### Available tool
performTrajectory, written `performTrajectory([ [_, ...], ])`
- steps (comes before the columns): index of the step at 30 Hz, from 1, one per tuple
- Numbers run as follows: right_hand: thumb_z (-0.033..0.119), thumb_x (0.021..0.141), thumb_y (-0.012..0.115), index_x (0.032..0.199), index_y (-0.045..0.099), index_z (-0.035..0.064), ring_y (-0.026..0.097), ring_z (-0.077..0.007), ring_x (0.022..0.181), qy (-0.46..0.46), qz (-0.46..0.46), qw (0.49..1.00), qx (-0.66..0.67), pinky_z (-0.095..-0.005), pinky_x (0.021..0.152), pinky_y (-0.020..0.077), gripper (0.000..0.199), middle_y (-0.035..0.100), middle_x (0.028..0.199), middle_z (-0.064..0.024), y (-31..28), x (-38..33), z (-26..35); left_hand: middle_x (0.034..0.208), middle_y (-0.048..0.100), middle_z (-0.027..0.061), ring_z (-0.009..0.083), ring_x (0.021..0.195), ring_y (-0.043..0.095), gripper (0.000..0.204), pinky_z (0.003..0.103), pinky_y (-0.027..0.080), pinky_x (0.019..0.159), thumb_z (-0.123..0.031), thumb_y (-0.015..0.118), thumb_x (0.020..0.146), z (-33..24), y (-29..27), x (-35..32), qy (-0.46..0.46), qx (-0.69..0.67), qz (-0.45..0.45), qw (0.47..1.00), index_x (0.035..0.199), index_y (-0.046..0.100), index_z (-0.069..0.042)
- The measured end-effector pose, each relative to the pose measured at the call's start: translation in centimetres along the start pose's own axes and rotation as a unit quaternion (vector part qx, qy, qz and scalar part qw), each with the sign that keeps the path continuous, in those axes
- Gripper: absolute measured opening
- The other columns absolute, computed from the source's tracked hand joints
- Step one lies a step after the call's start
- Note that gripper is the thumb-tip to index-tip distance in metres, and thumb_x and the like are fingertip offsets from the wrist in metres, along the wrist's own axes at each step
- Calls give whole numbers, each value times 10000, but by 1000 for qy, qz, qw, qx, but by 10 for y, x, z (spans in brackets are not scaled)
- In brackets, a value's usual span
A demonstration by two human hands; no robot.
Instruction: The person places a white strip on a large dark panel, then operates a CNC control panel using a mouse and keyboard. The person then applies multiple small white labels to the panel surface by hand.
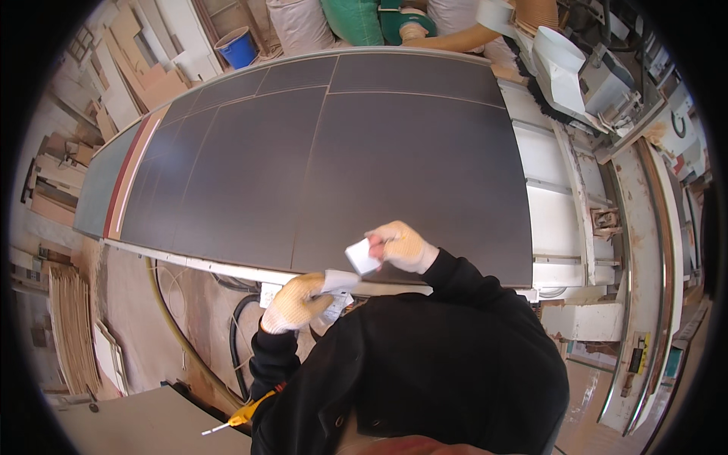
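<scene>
Both my hands wear yellow-and-white work gloves. My right hand [400, 246] pinches a small white square sticker [362, 256] over the near edge of a large dark brown panel [334, 159] cut into several pieces. My left hand [297, 302] grips a white strip of sticker sheet [337, 292] just below that edge, close to my black jacket. The two hands are a short way apart.
The panel lies on a white cutting machine bed [557, 205] with a rail and white dust hood [561, 64] at right. Another person's arm [455, 38] reaches in at the far edge. Board offcuts [129, 61], a blue bucket [236, 47], hoses [182, 334] and stacked sheets [72, 326] are at left.
</scene>
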State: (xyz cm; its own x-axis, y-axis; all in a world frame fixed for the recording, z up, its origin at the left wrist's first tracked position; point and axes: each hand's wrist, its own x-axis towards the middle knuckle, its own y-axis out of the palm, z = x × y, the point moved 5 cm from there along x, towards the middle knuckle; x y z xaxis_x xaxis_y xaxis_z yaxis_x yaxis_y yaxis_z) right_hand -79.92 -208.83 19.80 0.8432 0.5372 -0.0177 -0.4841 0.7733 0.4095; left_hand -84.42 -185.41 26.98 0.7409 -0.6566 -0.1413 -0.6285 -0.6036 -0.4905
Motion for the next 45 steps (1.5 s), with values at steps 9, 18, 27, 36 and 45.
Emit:
performTrajectory([
  [9,142,941,627,831,689,28,577,-142,519,37,-366,924,-103,-295,494,454,170,602,608,-50,-408,141,-20,1008,743,66,136,932,681,231,305,548,847,67,637,883,30,-14,84,-246,-178,-199,932,1100,716,61],
  [18,269,923,654,1010,724,104,677,-323,1012,-43,-446,486,-750,-476,862,564,200,694,987,-101,-672,328,101,1007,757,114,176,911,712,275,330,569,851,82,625,889,66,-22,169,-396,-302,-319,806,1150,711,78],
  [27,524,959,614,1225,686,12,545,-346,1331,-34,-324,533,-781,-460,1123,428,582,608,1408,-186,-654,366,39,1126,753,175,236,1031,724,314,363,551,954,99,592,885,93,-21,209,-454,-307,-284,787,1181,699,87],
  [36,565,1028,510,1293,672,34,620,-337,1261,44,27,882,-468,-427,1055,477,615,699,1299,-173,-434,394,2,895,709,42,97,814,635,146,265,519,710,-52,640,927,65,-20,200,-384,-177,-363,831,990,715,57],
  [45,125,934,743,1417,572,17,693,-206,1002,-58,78,982,-163,-343,866,546,523,720,1182,-150,-44,143,25,1205,689,121,160,1071,670,405,313,558,921,-60,625,1009,20,-2,122,-188,-334,-422,822,1390,551,55],
])
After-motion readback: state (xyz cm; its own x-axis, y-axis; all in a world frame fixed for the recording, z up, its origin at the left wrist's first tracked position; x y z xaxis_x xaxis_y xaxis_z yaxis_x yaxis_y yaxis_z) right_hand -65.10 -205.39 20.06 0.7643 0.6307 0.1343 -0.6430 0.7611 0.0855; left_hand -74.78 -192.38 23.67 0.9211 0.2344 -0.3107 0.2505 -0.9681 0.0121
